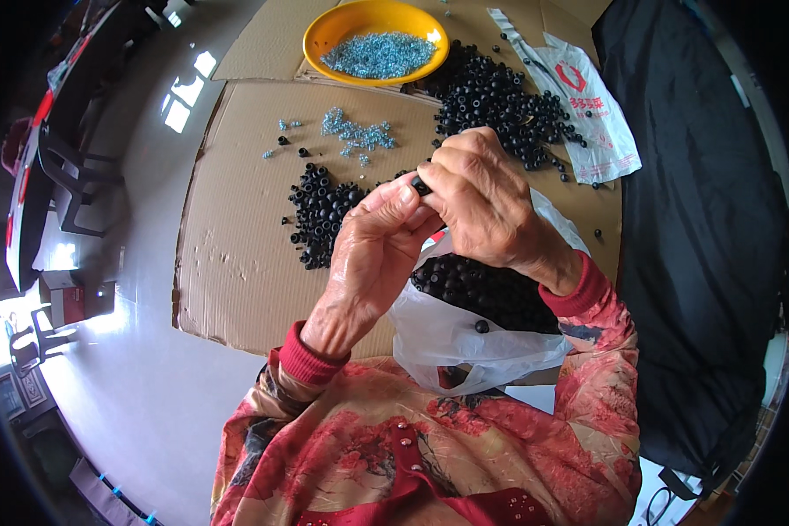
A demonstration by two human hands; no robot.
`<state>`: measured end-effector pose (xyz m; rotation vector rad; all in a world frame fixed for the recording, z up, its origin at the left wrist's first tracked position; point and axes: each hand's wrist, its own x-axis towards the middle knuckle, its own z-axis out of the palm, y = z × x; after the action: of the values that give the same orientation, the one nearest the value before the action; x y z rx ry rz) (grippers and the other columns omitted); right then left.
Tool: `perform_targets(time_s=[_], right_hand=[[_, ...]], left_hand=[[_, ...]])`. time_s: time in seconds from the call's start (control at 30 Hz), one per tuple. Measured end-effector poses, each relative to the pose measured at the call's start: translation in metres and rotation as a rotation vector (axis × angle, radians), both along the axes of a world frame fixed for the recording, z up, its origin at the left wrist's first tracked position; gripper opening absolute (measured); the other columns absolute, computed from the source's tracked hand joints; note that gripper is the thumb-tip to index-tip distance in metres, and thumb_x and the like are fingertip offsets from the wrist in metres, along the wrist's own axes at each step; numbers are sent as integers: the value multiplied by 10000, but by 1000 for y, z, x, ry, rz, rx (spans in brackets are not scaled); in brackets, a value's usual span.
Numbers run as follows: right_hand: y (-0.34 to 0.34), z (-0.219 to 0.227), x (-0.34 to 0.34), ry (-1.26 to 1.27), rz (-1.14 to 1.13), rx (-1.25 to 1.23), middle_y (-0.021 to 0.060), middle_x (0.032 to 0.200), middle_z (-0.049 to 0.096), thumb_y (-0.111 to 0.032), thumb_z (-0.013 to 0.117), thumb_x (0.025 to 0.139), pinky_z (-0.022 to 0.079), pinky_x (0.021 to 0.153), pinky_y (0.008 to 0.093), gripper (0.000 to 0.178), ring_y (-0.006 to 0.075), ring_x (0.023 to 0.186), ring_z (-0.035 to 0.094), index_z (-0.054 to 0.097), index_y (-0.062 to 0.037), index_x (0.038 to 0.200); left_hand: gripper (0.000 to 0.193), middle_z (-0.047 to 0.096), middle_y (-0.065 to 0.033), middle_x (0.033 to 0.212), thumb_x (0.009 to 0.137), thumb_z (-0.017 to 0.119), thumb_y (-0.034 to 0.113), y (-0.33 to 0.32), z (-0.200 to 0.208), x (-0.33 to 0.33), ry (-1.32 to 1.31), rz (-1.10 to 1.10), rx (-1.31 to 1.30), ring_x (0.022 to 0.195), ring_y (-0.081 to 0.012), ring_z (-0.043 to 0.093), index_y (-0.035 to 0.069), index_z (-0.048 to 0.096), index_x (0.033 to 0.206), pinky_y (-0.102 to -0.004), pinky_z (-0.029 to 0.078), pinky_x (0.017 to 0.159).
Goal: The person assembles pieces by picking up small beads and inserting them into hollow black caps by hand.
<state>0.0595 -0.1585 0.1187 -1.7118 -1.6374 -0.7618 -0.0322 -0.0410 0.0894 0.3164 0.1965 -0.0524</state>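
Note:
My left hand (373, 235) and my right hand (489, 203) meet over the cardboard, with thumbs and fingers closed in a pinch. Between their fingertips is a small black round piece (421, 186) with a hollow end. The fingers hide whether anything else is in the pinch. Just left of my left hand lies a small heap of hollow black pieces (317, 210). A larger heap of black pieces (491, 92) spreads beyond my right hand. Beneath my right forearm, a translucent plastic bag (434, 337) lies open, with many more black pieces (486, 285) inside.
At the far side a yellow bowl (312, 46) holds tiny blue-silver pieces (381, 56). More of these pieces (355, 131) lie scattered on the cardboard (237, 210). A white printed bag (605, 131) rests at the far right, beside a large black cloth (693, 219). Chairs (74, 188) stand left.

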Motion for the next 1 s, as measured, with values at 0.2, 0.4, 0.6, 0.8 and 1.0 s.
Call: perform_targets(time_s=[0.2,0.4,0.6,0.8,1.0], right_hand=[[2,7,9,58,25,21,117,854,525,-4,693,611,440,668,363,334,242,765,538,549,32,911],[1,16,6,56,-21,19,114,849,525,-7,692,616,432,654,347,329,233,755,540,557,38,912],[2,17,4,-82,-23,-12,125,796,525,-10,677,624,452,656,365,270,232,727,540,561,80,850],[-2,16,-2,-126,1,-50,128,763,524,-14,643,650,459,652,376,232,226,705,539,557,88,839],[-14,13,-2,-55,21,-73,119,802,528,-17,660,649,459,653,368,236,227,726,543,561,71,845]], left_hand=[[215,598,-66,883,860,536,71,10,1,7,-122,10,68,832,-132,570,-47,549,1040,-338,442,901],[210,610,-87,934,859,550,84,8,4,7,-154,35,103,847,-140,583,-39,556,1029,-334,453,886],[215,609,-78,914,853,553,78,8,2,4,-120,32,100,845,-136,581,-41,555,1033,-326,454,881],[196,612,-93,932,851,545,60,4,4,-1,-41,21,48,862,-149,583,-47,563,1014,-321,455,868],[191,613,-107,960,859,538,70,-3,4,-5,-46,-5,63,892,-175,588,-47,570,1007,-323,454,877]])
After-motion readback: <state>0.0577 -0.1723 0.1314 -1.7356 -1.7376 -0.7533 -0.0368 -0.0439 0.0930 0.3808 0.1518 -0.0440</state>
